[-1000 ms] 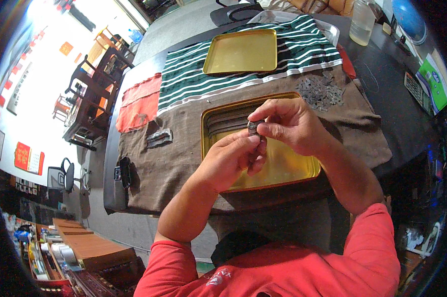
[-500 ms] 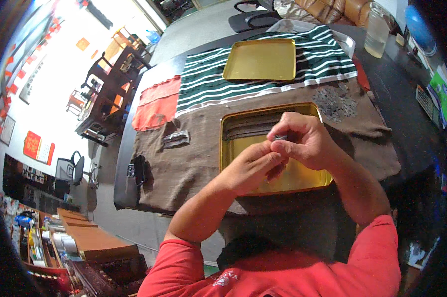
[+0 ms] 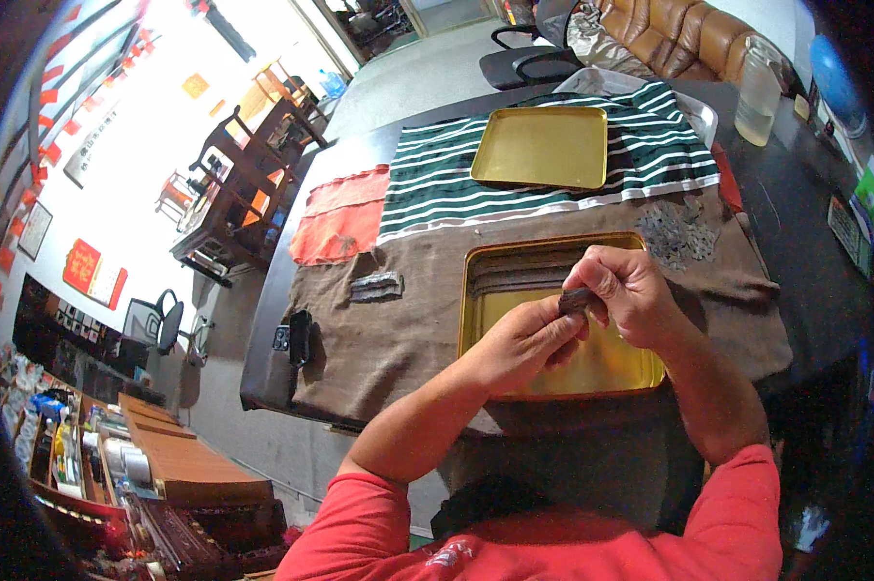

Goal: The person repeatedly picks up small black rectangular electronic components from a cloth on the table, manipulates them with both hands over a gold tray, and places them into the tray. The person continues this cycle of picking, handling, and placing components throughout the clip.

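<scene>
I see both hands meeting over the near gold tray [image 3: 485, 290], the left hand [image 3: 519, 341] and right hand [image 3: 630, 290] pinched together on one small dark piece [image 3: 574, 299], held above the tray, I judge, so anything that drops lands in it. The second gold tray [image 3: 543, 145] lies beyond it on the striped cloth [image 3: 427, 184]. Against a second ago, the hands sit a little nearer the body over that near tray, grip unchanged.
</scene>
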{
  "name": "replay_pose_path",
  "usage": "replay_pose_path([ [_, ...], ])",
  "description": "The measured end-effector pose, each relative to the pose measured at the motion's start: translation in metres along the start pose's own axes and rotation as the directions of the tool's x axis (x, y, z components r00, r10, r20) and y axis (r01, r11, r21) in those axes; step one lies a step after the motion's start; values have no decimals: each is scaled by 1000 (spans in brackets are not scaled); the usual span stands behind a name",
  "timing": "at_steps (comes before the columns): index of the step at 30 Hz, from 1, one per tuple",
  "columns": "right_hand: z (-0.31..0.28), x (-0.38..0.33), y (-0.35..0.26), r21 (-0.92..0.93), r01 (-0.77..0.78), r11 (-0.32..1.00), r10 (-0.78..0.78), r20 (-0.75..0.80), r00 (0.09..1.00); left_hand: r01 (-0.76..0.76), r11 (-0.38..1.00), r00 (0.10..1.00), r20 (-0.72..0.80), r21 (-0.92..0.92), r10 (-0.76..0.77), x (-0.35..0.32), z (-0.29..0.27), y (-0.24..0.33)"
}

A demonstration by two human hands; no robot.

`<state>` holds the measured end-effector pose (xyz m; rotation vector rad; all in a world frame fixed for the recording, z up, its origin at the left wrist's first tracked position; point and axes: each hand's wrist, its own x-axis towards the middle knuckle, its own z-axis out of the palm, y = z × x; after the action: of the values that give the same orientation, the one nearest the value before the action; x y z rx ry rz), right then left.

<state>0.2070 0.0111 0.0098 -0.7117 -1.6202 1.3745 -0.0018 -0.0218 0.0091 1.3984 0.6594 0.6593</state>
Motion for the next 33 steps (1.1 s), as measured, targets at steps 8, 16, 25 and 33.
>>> replay_pose_path([
  [8,5,-1,3,45,76,996,-80,75,994,8,1000,1000,-7,-10,-8,-1,-2,-3],
  [16,-1,1,-3,-63,-40,997,39,-19,999,121,969,990,-44,-214,-133,-3,-1,4],
  [25,4,-2,2,-7,9,1000,-8,121,993,153,945,977,-98,-289,-188,-5,0,8],
  [33,2,1,4,58,6,998,-9,53,999,189,905,962,-113,-382,-249,-4,5,18],
])
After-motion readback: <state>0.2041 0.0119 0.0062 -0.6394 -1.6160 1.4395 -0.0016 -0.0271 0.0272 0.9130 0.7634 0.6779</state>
